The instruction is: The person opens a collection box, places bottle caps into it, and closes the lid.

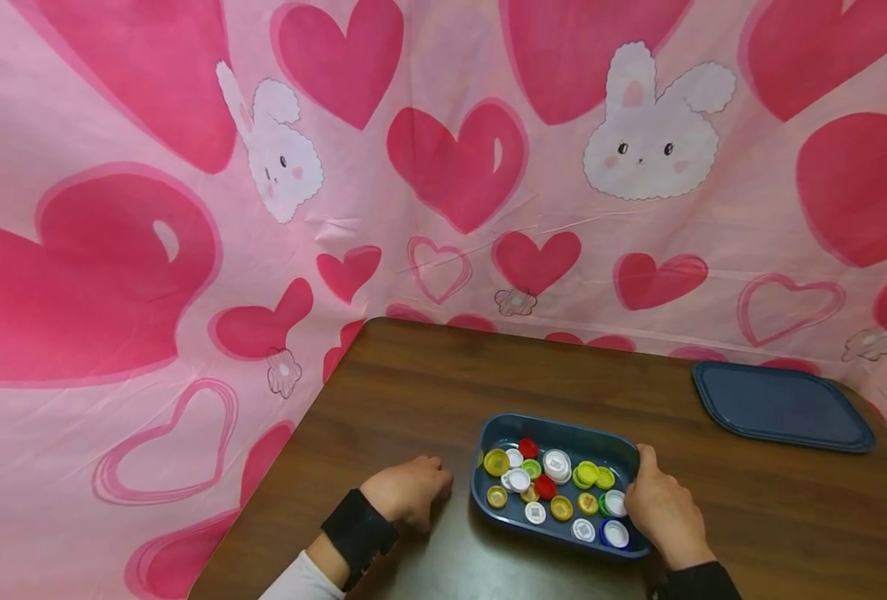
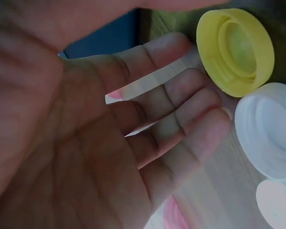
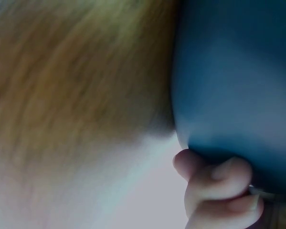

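A dark blue tray [image 1: 563, 428] holding several bottle caps [image 1: 556, 464] in yellow, white, red, green and blue sits near the front of the brown table [image 1: 428, 383]. My right hand [image 1: 661, 504] grips the tray's right rim; in the right wrist view its fingers [image 3: 219, 186] curl under the blue tray wall [image 3: 233, 81]. My left hand [image 1: 413, 487] rests on the table just left of the tray and holds nothing. In the left wrist view its fingers [image 2: 181, 109] lie relaxed, with a yellow cap [image 2: 236, 50] and a white cap [image 2: 269, 129] beyond them.
A flat dark blue lid [image 1: 781, 406] lies at the table's back right. A pink cloth with hearts and rabbits [image 1: 458, 167] hangs behind and to the left of the table. The table's left edge [image 1: 278, 467] runs diagonally toward me.
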A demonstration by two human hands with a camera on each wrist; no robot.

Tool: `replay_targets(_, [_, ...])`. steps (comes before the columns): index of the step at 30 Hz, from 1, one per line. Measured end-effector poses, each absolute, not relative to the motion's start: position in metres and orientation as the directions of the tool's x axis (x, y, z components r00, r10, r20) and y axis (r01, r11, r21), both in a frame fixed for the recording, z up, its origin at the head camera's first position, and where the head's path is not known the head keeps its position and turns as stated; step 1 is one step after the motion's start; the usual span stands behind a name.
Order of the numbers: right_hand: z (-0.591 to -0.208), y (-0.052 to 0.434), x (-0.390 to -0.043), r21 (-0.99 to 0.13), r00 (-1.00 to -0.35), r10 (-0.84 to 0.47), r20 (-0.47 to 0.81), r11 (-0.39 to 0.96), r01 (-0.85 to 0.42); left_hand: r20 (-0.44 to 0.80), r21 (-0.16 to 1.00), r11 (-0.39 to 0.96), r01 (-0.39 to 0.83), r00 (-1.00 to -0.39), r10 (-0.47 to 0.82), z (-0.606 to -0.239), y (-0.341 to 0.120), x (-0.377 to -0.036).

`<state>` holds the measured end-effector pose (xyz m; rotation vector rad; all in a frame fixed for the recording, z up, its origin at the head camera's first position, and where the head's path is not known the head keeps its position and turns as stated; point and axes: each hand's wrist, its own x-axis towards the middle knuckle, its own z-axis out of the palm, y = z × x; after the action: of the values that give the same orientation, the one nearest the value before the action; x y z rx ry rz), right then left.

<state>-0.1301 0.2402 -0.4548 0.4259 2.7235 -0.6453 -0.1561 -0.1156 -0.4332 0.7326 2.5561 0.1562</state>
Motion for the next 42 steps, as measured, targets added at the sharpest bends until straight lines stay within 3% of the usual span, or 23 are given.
replay_targets(7, [-0.456,0.24,-0.13,-0.387,-0.909,0.213,-0.358,0.852,0.352,-0.414,0.253,0.839,0.483,-0.729,0.545,-0.432,-0.114,-0.159])
replay_targets(20, [-0.455,0.24,-0.13,-0.385,-0.903,0.222,-0.368,0.847,0.365,-0.204,0.235,0.771,0.592,-0.746,0.634,-0.391,-0.088,-0.184])
replay_targets(31, [-0.457,0.239,-0.131,-0.386,-0.9,0.229,-0.372,0.843,0.374,-0.227,0.235,0.719,0.654,-0.683,0.695,-0.381,-0.033,-0.2])
replay_targets(42, [-0.456,0.239,-0.13,-0.396,-0.899,0.234,-0.371,0.835,0.381,-0.215,0.237,0.707,0.667,-0.673,0.707,-0.386,-0.004,-0.207])
